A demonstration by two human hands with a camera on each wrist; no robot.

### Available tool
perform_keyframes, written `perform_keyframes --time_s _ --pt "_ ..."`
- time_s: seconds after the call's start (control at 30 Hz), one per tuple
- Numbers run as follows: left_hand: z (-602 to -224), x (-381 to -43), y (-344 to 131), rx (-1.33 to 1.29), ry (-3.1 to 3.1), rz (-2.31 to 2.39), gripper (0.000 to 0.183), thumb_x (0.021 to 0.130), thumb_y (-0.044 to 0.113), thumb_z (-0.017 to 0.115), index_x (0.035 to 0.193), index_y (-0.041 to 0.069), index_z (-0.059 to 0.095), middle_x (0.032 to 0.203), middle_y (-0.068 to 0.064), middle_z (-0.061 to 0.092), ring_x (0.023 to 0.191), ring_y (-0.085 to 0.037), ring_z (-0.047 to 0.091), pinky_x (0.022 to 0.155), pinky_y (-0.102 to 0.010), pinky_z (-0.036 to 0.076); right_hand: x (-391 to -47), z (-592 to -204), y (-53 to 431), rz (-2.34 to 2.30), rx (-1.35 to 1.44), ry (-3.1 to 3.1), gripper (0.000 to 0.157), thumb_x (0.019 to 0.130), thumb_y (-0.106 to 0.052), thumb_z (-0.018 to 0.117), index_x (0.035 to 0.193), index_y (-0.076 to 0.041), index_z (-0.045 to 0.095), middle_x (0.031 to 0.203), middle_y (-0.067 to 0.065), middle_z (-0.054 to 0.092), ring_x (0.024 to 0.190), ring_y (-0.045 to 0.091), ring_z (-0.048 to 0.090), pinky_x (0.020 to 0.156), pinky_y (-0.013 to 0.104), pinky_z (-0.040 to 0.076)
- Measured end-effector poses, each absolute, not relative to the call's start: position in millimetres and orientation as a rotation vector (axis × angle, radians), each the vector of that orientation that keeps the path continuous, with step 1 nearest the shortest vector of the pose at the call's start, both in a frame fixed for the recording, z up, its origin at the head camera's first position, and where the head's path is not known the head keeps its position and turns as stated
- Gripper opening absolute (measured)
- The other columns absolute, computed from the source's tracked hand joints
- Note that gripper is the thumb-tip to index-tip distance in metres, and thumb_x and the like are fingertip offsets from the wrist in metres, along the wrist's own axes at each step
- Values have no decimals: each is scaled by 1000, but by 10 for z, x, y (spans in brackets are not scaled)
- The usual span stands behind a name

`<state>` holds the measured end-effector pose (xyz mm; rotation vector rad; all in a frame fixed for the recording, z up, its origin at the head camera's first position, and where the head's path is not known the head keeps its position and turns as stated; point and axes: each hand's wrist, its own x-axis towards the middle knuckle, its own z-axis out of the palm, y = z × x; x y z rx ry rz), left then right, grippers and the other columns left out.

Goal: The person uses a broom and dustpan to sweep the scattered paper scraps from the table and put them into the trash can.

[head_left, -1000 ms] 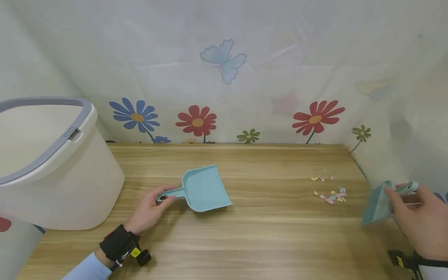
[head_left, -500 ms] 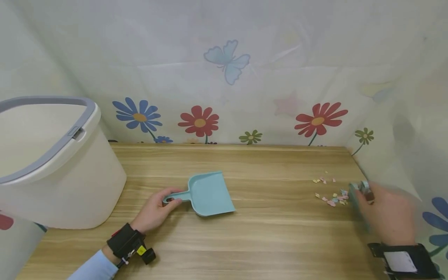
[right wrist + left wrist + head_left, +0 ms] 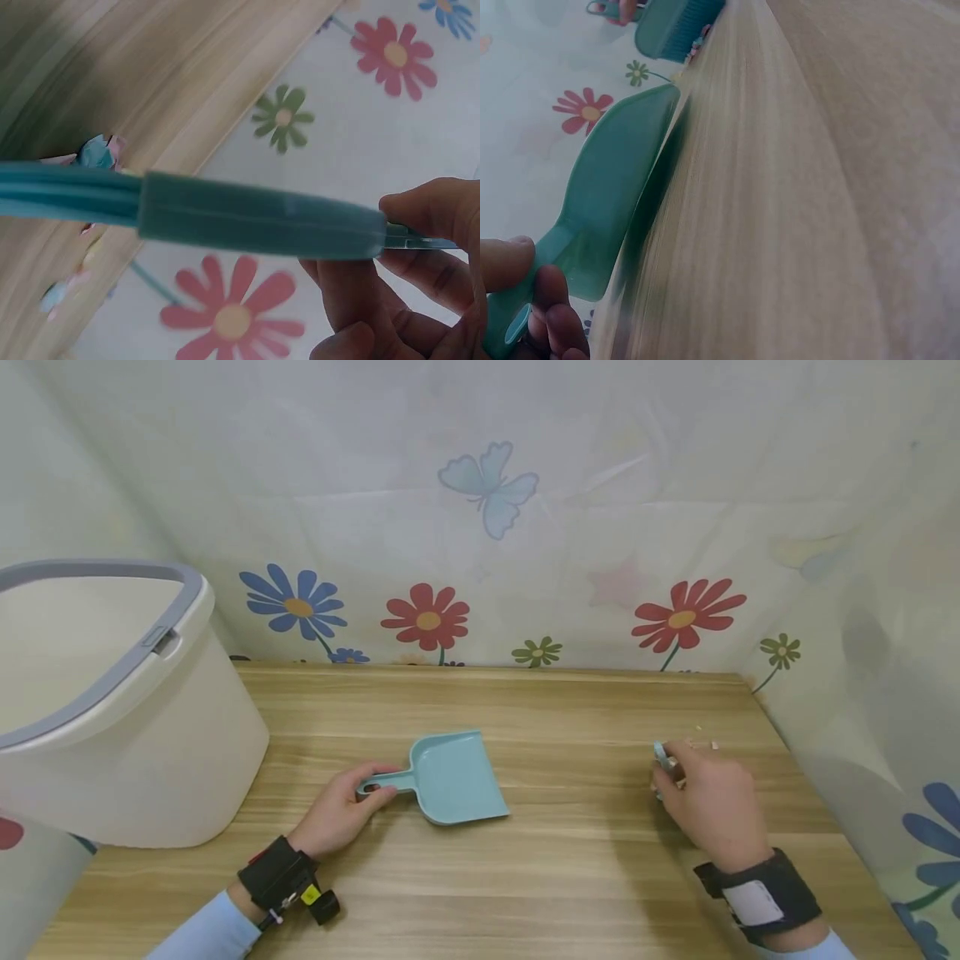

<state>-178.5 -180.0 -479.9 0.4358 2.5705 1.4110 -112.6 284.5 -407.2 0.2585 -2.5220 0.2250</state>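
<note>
My left hand point(image 3: 337, 810) grips the handle of a light-blue dustpan point(image 3: 461, 779) left of centre, its flat lip facing right. In the left wrist view the dustpan point(image 3: 619, 176) is close over the wood, with a dark shadow beneath. My right hand point(image 3: 716, 806) holds a matching hand brush point(image 3: 255, 216) by its handle, well to the right of the pan. The left wrist view shows the brush point(image 3: 675, 30) with bristles down at the wood and small paper scraps point(image 3: 699, 43) along them. From the head, my right hand hides most of the brush and scraps.
A white bin point(image 3: 172, 735) with a grey rim stands at the left of the wooden table point(image 3: 480, 893). A few loose scraps point(image 3: 714, 745) lie behind my right hand. A flowered curtain point(image 3: 570, 543) borders the table at the back and right.
My right hand has brought the brush leftward from the table's right edge to the scraps, now mostly covering them. The dustpan in my left hand has shifted slightly right and nearer.
</note>
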Motion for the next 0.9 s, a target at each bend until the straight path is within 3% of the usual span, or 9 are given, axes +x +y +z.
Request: perform_keyframes --time_s 0.27,0.5,0.73,0.9 --pt "-4833 -1784 -1804 428 2547 1412 36 102 29 67 134 12 67 105 -5 68 74 -12 54 62 -23 45 -1407 -4122 2148 337 365 -2560 20 81 -9 88 92 -2 73 63 5 64 50 9 45 46 24 37" --pt "-4841 -1786 -1793 443 2530 1419 37 103 30 66 136 13 66 98 -4 67 71 -11 54 60 -23 44 -1516 -4099 1719 386 444 -2568 21 82 -14 89 94 -5 75 68 4 68 52 7 48 49 24 41" --pt "-4844 -1785 -1774 423 2530 1399 38 104 31 65 138 15 65 97 -2 67 71 -11 54 60 -23 44 -1562 -3906 1812 641 398 -2681 14 92 -12 79 99 -3 71 77 10 74 58 13 65 49 24 50" --pt "-4850 -1776 -1785 407 2533 1406 36 103 29 66 137 15 65 97 -2 68 73 -11 55 61 -22 44 -1640 -3786 2067 626 383 -2574 11 92 -8 78 97 -1 72 76 13 74 58 17 65 50 28 52"
